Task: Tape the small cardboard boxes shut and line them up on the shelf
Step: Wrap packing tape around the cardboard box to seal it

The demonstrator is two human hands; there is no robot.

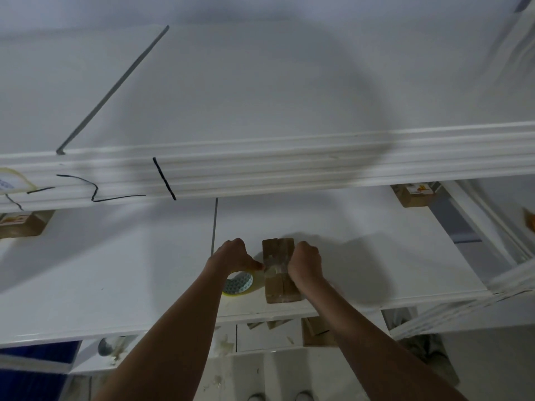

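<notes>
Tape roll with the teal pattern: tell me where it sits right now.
In the head view, the clear tape roll with the teal-patterned core lies on the white shelf board under the left hand, just left of the small brown cardboard box.

Three small cardboard boxes: one at centre (280, 270), one at the left edge (24, 224), one upper right (414, 196). One tape roll (239, 283). Two hands, left (233, 256) and right (305, 263).

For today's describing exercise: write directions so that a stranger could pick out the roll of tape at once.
Find the lower white shelf, under the thick white board scribbled with black marker lines. Near its front edge the person's two hands work on a small brown cardboard box. The roll of tape sits beside that box, under the left hand: the only round thing there, with a teal-patterned core and a yellowish rim.
</notes>
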